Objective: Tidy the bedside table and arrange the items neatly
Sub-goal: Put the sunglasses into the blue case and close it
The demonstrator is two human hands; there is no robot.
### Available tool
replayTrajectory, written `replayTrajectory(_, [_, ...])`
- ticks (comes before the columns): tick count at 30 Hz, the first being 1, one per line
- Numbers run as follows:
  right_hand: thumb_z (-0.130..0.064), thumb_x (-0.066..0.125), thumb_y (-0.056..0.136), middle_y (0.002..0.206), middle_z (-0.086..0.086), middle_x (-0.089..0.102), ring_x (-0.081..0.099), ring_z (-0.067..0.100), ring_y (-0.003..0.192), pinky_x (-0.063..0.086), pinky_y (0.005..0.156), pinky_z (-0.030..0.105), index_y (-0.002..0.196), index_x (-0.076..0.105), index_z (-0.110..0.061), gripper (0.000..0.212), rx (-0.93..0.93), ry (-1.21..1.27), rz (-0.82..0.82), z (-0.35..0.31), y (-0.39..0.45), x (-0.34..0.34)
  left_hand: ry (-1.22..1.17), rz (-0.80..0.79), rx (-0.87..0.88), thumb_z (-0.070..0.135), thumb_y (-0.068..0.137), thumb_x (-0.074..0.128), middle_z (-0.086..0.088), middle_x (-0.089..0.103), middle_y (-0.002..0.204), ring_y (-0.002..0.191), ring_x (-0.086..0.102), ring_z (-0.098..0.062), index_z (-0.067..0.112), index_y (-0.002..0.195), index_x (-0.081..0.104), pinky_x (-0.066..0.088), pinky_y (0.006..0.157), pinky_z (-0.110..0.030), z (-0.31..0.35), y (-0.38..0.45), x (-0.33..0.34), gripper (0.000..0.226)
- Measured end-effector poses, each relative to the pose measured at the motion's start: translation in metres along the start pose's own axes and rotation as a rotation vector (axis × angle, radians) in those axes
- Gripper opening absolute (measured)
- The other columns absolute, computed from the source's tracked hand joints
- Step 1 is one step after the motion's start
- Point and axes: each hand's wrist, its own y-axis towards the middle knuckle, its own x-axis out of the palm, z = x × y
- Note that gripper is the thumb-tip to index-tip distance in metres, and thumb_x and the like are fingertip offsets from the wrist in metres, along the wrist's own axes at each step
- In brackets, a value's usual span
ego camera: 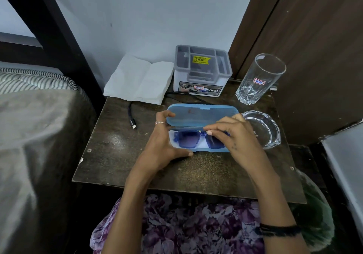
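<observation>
Currently blue square sunglasses (193, 139) lie inside open light-blue case (200, 116), mid desk (117, 145); left hand (163, 145) grip curls round case end, right hand (233, 134) grip pinches sunglasses bridge.

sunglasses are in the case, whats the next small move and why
Probably let go of the blue sunglasses and fold the lid down. They already lie in the bottom half of the open blue glasses case, the right hand pinches their bridge, and the left hand steadies the case's left end.
</observation>
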Motion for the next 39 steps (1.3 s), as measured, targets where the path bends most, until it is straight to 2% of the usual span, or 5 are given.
replayTrajectory(7, [-0.020, 0.055, 0.093, 0.111, -0.004, 0.059, 0.058, 0.015, 0.101, 0.048, 0.087, 0.027, 0.119, 0.061, -0.020, 0.026, 0.067, 0.131, 0.518, -0.003, -0.003, -0.014, 0.001, 0.026, -0.001, -0.001, 0.056, 0.085, 0.021, 0.042, 0.103, 0.087, 0.055, 0.018, 0.016, 0.107, 0.021, 0.047, 0.081, -0.011, -0.007, 0.001, 0.001, 0.084])
replayTrajectory(12, [-0.031, 0.046, 0.096, 0.129, -0.007, 0.056, 0.053, 0.008, 0.115, 0.040, 0.091, 0.017, 0.139, 0.039, -0.026, 0.044, 0.131, 0.212, 0.297, 0.005, -0.003, -0.007, -0.108, 0.079, 0.039, 0.010, 0.041, 0.089, 0.007, 0.043, 0.120, 0.096, 0.057, 0.012, 0.046, 0.116, 0.018, 0.045, 0.084, -0.009, -0.005, 0.003, 0.000, 0.110])
replayTrajectory(31, [-0.027, 0.052, 0.092, 0.105, -0.005, 0.058, 0.054, -0.002, 0.099, 0.036, 0.083, 0.006, 0.113, 0.066, -0.019, 0.027, 0.049, 0.236, 0.134, 0.009, -0.011, -0.015, -0.253, 0.149, -0.111, -0.003, 0.058, 0.081, -0.008, 0.057, 0.114, 0.094, 0.062, -0.005, 0.038, 0.141, -0.001, 0.052, 0.079, -0.012, -0.003, 0.003, -0.006, 0.124])
replayTrajectory(35, [-0.051, 0.065, 0.072, 0.127, -0.023, 0.049, 0.045, -0.007, 0.116, 0.030, 0.100, 0.010, 0.126, 0.056, -0.032, 0.058, 0.100, 0.155, -0.057, 0.002, -0.009, -0.012, -0.265, 0.174, -0.143, 0.016, 0.052, 0.088, -0.002, 0.058, 0.110, 0.098, 0.062, -0.013, 0.042, 0.135, 0.019, 0.053, 0.087, -0.025, -0.002, 0.005, -0.006, 0.111])
replayTrajectory(39, [-0.031, 0.074, 0.074, 0.138, -0.020, 0.042, 0.038, -0.001, 0.123, 0.030, 0.106, 0.025, 0.136, 0.041, -0.037, 0.070, 0.034, -0.030, -0.124, 0.004, -0.008, -0.004, -0.181, 0.161, -0.109, 0.035, 0.054, 0.086, 0.007, 0.064, 0.103, 0.090, 0.062, -0.003, 0.042, 0.103, 0.059, 0.051, 0.077, -0.015, 0.000, 0.006, -0.006, 0.057])
